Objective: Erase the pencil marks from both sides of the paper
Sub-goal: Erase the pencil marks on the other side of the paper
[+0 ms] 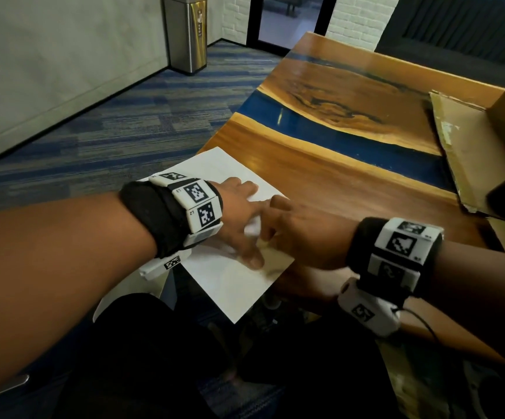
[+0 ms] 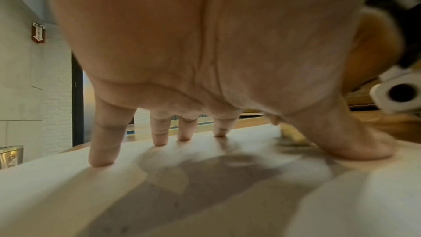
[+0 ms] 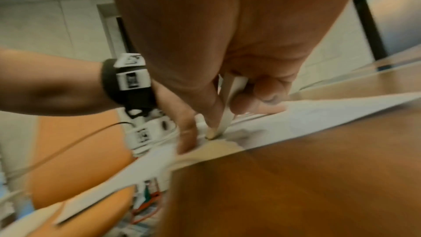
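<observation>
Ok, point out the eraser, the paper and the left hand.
eraser (image 3: pixel 230 96), right wrist view, its white side between the fingers.
paper (image 1: pixel 230 285), head view, bare near part.
left hand (image 1: pixel 239 213), head view, back of hand.

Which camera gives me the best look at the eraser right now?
The right wrist view: the white eraser shows pinched in the right hand, tip on the paper. The head view shows only a blurred white bit; the left wrist view shows only a blur.

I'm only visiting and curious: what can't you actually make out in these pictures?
- Pencil marks on the paper: head view, both hands cover the middle; motion blur there.
- Eraser in the right hand: right wrist view, blurred, mostly hidden by fingers.
- Paper's underside: hidden against the table.
- Cardboard: cut off by the head view's right edge.
</observation>
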A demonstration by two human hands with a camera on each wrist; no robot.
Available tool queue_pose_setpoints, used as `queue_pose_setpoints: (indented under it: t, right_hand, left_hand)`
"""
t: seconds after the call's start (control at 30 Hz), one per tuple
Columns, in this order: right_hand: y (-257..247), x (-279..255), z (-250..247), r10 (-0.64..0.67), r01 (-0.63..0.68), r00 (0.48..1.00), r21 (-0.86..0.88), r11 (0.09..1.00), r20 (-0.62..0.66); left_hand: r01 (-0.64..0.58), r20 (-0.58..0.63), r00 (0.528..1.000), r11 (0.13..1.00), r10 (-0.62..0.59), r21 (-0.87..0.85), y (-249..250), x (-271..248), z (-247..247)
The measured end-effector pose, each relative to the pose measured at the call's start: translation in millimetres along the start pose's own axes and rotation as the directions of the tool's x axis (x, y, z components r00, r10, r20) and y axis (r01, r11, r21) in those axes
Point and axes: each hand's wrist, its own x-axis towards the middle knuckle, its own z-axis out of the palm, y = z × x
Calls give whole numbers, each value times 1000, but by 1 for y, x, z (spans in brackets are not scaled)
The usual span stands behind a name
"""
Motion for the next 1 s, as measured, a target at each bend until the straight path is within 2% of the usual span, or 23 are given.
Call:
queue_pose_setpoints:
  t: [0.1,0.13,0.17,0.27,0.3,0.43,0.5,0.57,0.6,0.63,0.73,0.8,0.9,0.93,1.0]
  right_hand:
    - [27,2,-17,258,-261,965,-56,964,-56]
    - [30,1,-18,272,-276,960,-72,958,-64]
    - [27,0,-17,237,-242,970,-91,966,-59]
    - [8,-10,-3,4,-1,999,-62,998,49]
    - [9,-12,-3,-4,8,997,-44,999,71]
    - [36,-11,-13,267,-268,963,-89,959,-26]
    - [27,-12,-8,218,-218,976,-63,974,-11]
    - [13,-16,-1,72,-72,997,-9,997,34]
    - [13,-17,0,39,-39,998,-3,999,51]
    - [17,-16,-5,70,-69,996,-22,997,54]
    - [35,-5,-16,297,-298,955,-89,950,-24]
    - [27,0,-12,274,-280,960,-103,955,-64]
    - [6,3,-1,93,-95,995,-72,993,-33]
    - [9,4,-4,121,-122,992,-64,990,-26]
    - [27,7,-14,278,-281,960,-66,958,-41]
  left_hand:
    - [0,9,1000,998,0,63,1,2,0]
    - [1,10,1000,998,-2,64,1,2,0]
    - [-1,11,1000,998,1,61,1,2,-1]
    - [-17,9,1000,999,17,46,1,3,-3]
    - [-18,10,1000,999,17,47,1,3,-3]
    - [-2,24,1000,998,0,69,5,4,-6]
    - [0,27,1000,997,-2,72,5,4,-7]
    - [-5,25,1000,998,4,67,5,3,-6]
    - [-6,22,1000,998,4,68,5,4,-6]
    - [-3,21,1000,997,2,72,5,5,-6]
    - [8,15,1000,996,-10,87,6,5,-6]
    - [8,3,1000,996,-8,88,6,5,-5]
    - [11,-25,1000,999,-10,51,4,2,-4]
    - [12,-18,1000,998,-11,60,4,2,-4]
    - [17,7,1000,995,-18,101,5,4,-5]
